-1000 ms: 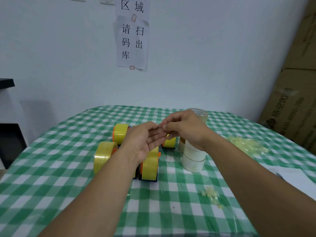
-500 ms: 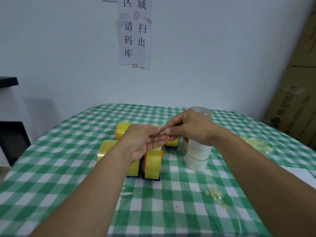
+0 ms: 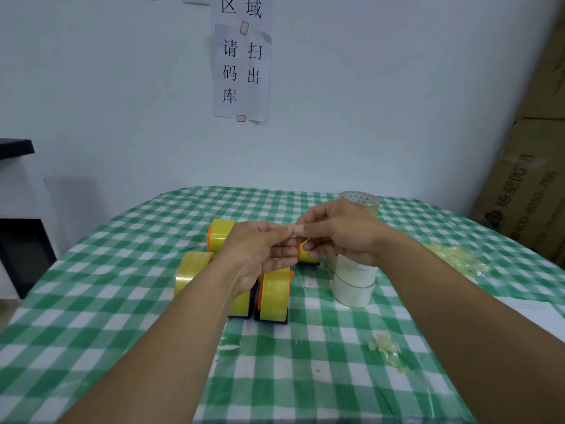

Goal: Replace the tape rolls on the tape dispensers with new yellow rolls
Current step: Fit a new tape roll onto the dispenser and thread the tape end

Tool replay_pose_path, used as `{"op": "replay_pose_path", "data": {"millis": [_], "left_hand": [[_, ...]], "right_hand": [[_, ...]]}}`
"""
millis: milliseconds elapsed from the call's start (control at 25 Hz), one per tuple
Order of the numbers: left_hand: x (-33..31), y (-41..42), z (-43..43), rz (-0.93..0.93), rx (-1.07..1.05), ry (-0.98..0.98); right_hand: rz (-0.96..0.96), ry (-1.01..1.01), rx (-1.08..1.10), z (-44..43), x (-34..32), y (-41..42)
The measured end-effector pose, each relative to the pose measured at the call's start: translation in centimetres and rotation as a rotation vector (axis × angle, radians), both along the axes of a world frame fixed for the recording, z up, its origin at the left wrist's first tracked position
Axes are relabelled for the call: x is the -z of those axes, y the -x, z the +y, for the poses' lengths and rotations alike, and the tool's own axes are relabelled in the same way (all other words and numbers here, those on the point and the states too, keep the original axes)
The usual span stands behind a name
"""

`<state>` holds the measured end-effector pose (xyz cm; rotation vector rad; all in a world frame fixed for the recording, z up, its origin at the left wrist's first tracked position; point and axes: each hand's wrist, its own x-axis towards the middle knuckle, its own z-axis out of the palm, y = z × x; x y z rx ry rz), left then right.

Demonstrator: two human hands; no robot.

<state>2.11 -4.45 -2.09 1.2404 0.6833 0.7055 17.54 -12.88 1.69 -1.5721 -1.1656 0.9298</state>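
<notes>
Pinching a small pale scrap of tape (image 3: 292,229) with the fingers (image 3: 305,231) of the right hand (image 3: 342,240), against the tips of the left hand (image 3: 260,255); left fingers gripping or only touching, cannot tell. At 6 o'clock below, yellow tape rolls on dark dispensers (image 3: 273,293), standing on the green-checked surface (image 3: 91,301). Risk: scrap clinging from finger to finger, or dropping onto a fresh roll, because of exposed glue.

I am looking at two long arms, and both are showing bare. The left hand (image 3: 260,255) and right hand (image 3: 345,240) are showing bare too.
</notes>
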Motion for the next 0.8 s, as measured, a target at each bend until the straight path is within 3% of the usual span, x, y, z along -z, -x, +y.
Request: {"op": "replay_pose_path", "data": {"millis": [120, 800], "left_hand": [[0.1, -0.1, 0.0, -0.004, -0.026, 0.002], [0.6, -0.6, -0.4, -0.02, -0.059, -0.01]], "right_hand": [[0.018, 0.004, 0.019, 0.0, -0.2, 0.2], [-0.337, -0.047, 0.254, 1.3, 0.8, 1.7]]}}
